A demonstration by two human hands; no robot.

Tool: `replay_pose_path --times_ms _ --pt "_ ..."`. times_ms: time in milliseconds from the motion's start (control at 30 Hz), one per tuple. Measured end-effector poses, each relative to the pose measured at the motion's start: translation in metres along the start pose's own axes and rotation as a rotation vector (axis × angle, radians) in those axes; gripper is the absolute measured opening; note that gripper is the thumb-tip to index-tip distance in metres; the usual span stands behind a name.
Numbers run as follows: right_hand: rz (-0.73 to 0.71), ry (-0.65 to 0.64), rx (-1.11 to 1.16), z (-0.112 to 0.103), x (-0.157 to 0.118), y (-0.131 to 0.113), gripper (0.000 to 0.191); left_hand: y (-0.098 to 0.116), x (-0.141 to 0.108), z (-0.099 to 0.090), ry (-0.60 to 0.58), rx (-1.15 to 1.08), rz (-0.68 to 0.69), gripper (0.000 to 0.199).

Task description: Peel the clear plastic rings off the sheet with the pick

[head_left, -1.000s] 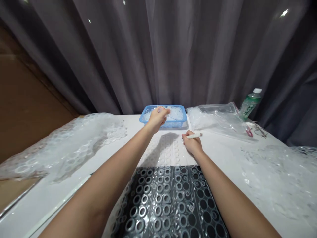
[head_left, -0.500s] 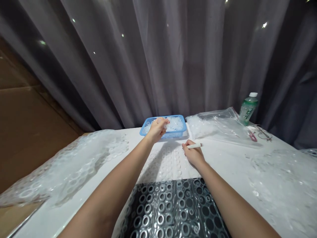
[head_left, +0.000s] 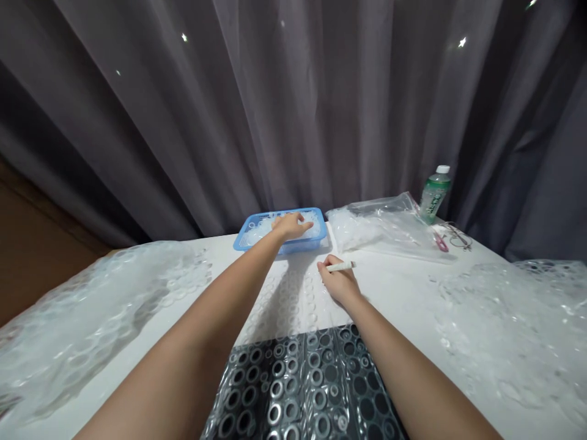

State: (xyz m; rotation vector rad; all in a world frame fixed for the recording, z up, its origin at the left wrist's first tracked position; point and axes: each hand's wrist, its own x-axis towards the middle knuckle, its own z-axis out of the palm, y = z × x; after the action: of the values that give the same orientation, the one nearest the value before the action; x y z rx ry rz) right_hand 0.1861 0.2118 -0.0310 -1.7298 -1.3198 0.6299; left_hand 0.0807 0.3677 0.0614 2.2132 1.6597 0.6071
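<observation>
Over the blue plastic basket (head_left: 243, 240) my left hand (head_left: 290, 226) reaches in, with thumb and fingers apart. Many small clear-white pieces (head_left: 261, 231) fill the basket, and rings show among them. My right hand (head_left: 338, 284) is closed around a white pen-shaped tool (head_left: 342, 266), just in front of the basket; its tip is hidden by the fingers. Below the hands, a clear plastic sheet with rows of rings (head_left: 291, 365) runs from the white table towards me, and its near part lies over something black.
Clear ring-patterned plastic sheets lie in a pile at left (head_left: 114, 293) and another at right (head_left: 513, 330). Behind stand a clear bag with white pieces (head_left: 380, 223), a green-labelled bottle (head_left: 435, 194), a pink-handled tool (head_left: 441, 242) and a grey curtain (head_left: 293, 110). Brown cardboard (head_left: 36, 226) rises at far left.
My left hand has gone from a closed pinch above the basket to spread fingers lower over its contents. The right hand still grips the white tool. The view has turned slightly right.
</observation>
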Motion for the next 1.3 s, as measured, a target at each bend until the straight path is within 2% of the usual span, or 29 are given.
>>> replay_pose_path --times_ms 167,300,433,500,600,700,800,900,1100,1233,1300 --pt "0.046 0.054 0.066 -0.002 -0.001 -0.001 0.027 -0.002 -0.006 -0.001 0.046 0.143 0.054 0.009" --pt "0.063 0.136 0.109 -0.006 0.001 -0.003 0.018 -0.008 -0.015 -0.006 0.097 0.189 0.106 0.033" --pt "-0.046 0.216 0.131 -0.007 0.001 -0.006 0.022 -0.007 -0.026 -0.009 0.110 0.187 0.184 0.020" --pt "-0.080 0.212 0.169 -0.005 -0.001 -0.007 0.029 -0.007 -0.038 -0.009 0.060 0.160 0.271 0.024" --pt "-0.053 0.140 0.177 -0.001 -0.003 -0.005 0.035 -0.014 -0.065 -0.006 -0.129 0.123 0.407 0.023" --pt "-0.036 0.075 0.148 0.002 -0.004 -0.001 0.034 -0.029 -0.097 0.001 -0.275 0.101 0.460 0.016" --pt "-0.051 0.037 0.133 0.003 -0.006 0.000 0.033 -0.038 -0.119 0.009 -0.292 0.082 0.438 0.015" --pt "-0.074 0.008 0.103 0.002 -0.009 0.000 0.032 -0.037 -0.130 0.018 -0.271 0.063 0.390 0.019" --pt "-0.115 -0.007 0.005 0.001 -0.012 -0.003 0.030 -0.022 -0.130 0.030 -0.270 0.065 0.275 0.018" --pt "-0.171 0.015 -0.025 0.001 -0.011 -0.003 0.028 -0.021 -0.127 0.028 -0.286 0.014 0.220 0.019" --pt "-0.165 0.022 -0.012 0.002 -0.011 -0.002 0.028 -0.024 -0.126 0.024 -0.256 -0.038 0.195 0.023"
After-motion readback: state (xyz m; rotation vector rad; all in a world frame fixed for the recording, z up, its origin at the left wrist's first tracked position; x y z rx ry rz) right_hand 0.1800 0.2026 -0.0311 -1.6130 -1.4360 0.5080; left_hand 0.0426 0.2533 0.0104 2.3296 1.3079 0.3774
